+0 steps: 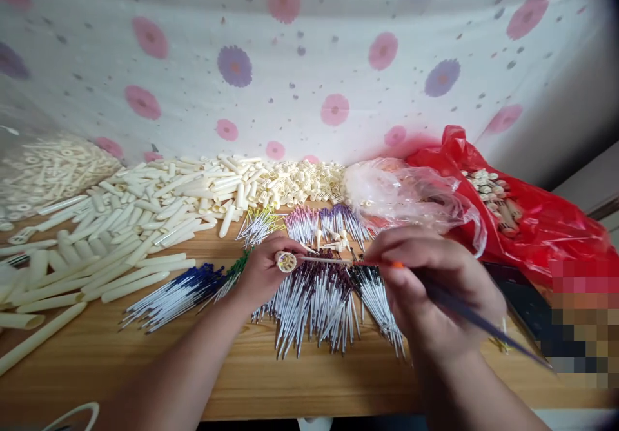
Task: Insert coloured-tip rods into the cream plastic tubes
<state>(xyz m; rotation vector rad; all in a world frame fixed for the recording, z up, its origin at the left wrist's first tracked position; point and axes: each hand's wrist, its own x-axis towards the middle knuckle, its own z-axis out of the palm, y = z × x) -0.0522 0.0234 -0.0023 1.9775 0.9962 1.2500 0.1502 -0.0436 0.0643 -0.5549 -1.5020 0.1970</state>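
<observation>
My left hand (271,263) is closed around a cream plastic pen part (286,262), whose round slotted end faces me. In my right hand (435,289), fingers pinch a thin white pen refill (326,260) with an orange bit (398,264) at the fingertips. The refill's far end reaches toward the left hand; whether it touches the pen part I cannot tell. A long dark pointed tool (483,321) sticks out below the right hand, its kind unclear. Beneath both hands lie white refills with dark purple ends (314,308) and black-ended refills (380,308).
Blue-ended refills (178,295) lie left; yellow (261,224), pink (302,224) and violet ones (343,221) lie behind. Cream pen tubes (145,218) and short slotted parts (300,182) are heaped along the back. A clear bag (411,192), red bag (546,218) and dark flat device (517,302) stand right.
</observation>
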